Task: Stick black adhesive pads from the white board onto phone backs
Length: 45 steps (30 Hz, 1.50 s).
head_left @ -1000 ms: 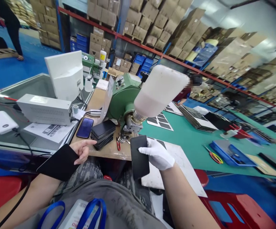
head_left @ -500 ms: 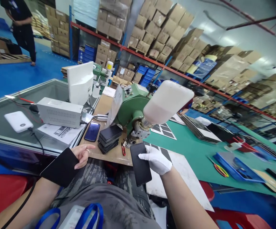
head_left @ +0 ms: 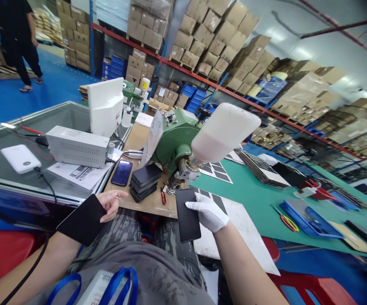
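My left hand (head_left: 109,205), bare, has curled fingers at the edge of a flat black rectangular piece (head_left: 83,220), which covers my wrist and part of the hand. One finger stretches out to the right. My right hand (head_left: 211,212), in a white glove, grips a second black rectangular piece (head_left: 188,216), thumb across its face. Between the hands, a stack of similar black pieces (head_left: 145,182) stands on the brown board. Red thread snips (head_left: 163,195) lie just right of the stack. Behind them rises a green machine (head_left: 177,140) with an upturned white bottle (head_left: 224,132).
Left of the stack lies a phone (head_left: 121,173). A grey metal box (head_left: 78,146) and a white power bank (head_left: 20,159) sit on the glass table. On the green table are a blue tray (head_left: 310,218) and scissors (head_left: 288,222). Someone (head_left: 18,42) stands at the far left.
Both hands keep nearly the same place and hold. The person at the far left has shifted left. The camera view has moved slightly.
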### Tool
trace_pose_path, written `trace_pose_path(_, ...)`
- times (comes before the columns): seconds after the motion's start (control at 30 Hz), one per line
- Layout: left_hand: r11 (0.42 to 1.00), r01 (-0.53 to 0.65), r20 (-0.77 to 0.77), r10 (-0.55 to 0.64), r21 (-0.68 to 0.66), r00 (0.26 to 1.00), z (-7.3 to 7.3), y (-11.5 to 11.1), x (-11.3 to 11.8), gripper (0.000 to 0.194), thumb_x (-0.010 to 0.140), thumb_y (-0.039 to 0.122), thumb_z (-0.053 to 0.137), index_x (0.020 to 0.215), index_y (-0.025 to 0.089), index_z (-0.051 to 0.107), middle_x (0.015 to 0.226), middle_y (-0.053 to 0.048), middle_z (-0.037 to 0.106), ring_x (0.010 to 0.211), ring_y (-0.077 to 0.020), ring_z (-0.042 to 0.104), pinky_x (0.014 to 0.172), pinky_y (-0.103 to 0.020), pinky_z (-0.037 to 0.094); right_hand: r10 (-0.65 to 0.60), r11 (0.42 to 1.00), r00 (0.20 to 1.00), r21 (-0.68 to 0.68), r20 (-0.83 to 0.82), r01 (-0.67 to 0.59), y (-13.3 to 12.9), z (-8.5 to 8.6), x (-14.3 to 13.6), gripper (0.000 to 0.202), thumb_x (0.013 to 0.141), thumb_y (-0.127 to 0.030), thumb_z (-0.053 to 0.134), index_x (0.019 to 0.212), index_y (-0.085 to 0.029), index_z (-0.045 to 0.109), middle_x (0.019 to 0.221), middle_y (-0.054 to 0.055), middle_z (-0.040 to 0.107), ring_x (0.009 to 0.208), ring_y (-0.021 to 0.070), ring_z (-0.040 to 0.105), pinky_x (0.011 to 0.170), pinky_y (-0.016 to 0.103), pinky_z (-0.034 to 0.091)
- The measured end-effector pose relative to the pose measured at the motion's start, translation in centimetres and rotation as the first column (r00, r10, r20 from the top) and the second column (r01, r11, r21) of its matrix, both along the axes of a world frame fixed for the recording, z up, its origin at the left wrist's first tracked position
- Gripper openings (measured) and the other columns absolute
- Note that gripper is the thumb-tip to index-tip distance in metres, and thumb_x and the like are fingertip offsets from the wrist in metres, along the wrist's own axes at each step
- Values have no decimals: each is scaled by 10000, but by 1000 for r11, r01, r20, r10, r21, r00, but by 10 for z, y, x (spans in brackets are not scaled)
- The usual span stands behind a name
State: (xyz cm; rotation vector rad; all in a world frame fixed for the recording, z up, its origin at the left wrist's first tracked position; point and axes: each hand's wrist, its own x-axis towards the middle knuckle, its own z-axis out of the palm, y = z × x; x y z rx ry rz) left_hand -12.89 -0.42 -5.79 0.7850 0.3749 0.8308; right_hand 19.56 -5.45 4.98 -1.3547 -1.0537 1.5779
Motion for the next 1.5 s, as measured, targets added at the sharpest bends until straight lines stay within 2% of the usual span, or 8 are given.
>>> trace_pose_path(0.17,996,81,21,-82,27,996,-2,3,2,281,877,274,499,1088,129,614,459,47,481,292,-54,369,340,-182,214,-14,1000,1000,27,28,14,-2,10,-1,410,650,-220,759,1046,-160,672,1088,110,676,964,243,641,940,417,444)
trace_pose_path(0.43,999,49,-78,-48,9,996,9,-2,10,292,884,293,485,1085,117,603,474,58,457,296,-41,338,343,-173,219,30,999,999,37,31,-31,7,22,5,460,640,-252,768,1076,-159,656,1118,119,661,1001,267,626,953,446,437)
trace_pose_path(0.63,998,56,-90,-53,32,994,3,3,14,293,885,298,482,1076,112,602,463,61,447,297,-36,340,343,-163,227,102,995,993,-6,51,-102,8,8,21,388,622,-219,783,989,-147,681,1023,108,696,906,246,657,887,419,476)
trace_pose_path(0.83,988,151,21,-152,16,988,-22,21,17,285,883,319,496,1082,147,603,475,55,491,273,-46,368,307,-154,274,101,993,994,-73,53,-97,5,-18,57,375,588,-203,790,939,-125,685,892,105,718,822,242,675,845,424,491)
trace_pose_path(1.03,973,232,29,-231,-8,972,-29,27,31,303,867,360,510,1078,162,599,463,70,483,254,-51,371,287,-148,275,29,997,991,-81,128,-18,-3,-12,87,329,609,-227,774,913,-151,675,937,92,709,876,238,658,864,401,477)
trace_pose_path(1.23,957,263,-114,-277,-123,954,-26,18,62,293,826,384,543,1015,182,637,433,78,460,240,-25,333,293,-138,222,-80,997,932,10,353,82,-14,-9,161,454,628,-259,738,1060,-178,626,1067,82,674,968,249,628,882,381,480)
trace_pose_path(1.33,931,309,-158,-341,-195,927,-40,16,87,316,788,434,564,983,205,660,404,82,448,216,-30,319,282,-151,198,-221,973,818,64,530,221,-20,-14,217,420,668,-294,716,1056,-163,621,1042,90,675,967,250,624,863,368,492)
trace_pose_path(1.5,899,368,-280,-427,-238,860,-53,14,140,428,704,590,587,923,230,663,382,80,469,216,-58,360,274,-166,199,-371,900,572,131,732,416,-19,-24,300,295,885,-349,536,1102,-154,577,1108,85,600,954,191,597,833,377,496)
